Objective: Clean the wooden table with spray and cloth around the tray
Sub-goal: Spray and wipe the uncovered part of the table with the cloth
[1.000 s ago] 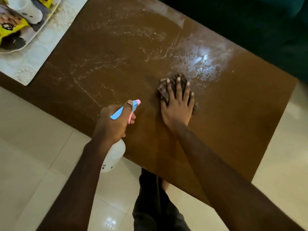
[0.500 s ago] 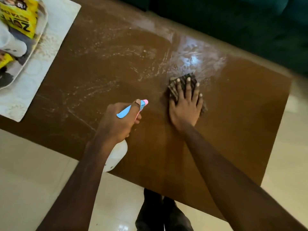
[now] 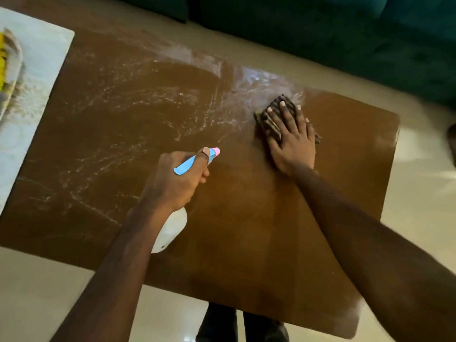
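Head view: right hand on cloth, left hand around spray bottle

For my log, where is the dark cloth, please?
Head view: the dark striped cloth lies right of centre under the right hand on the wooden table.

Cloth on the table far right, spray bottle centre, tray at left edge.
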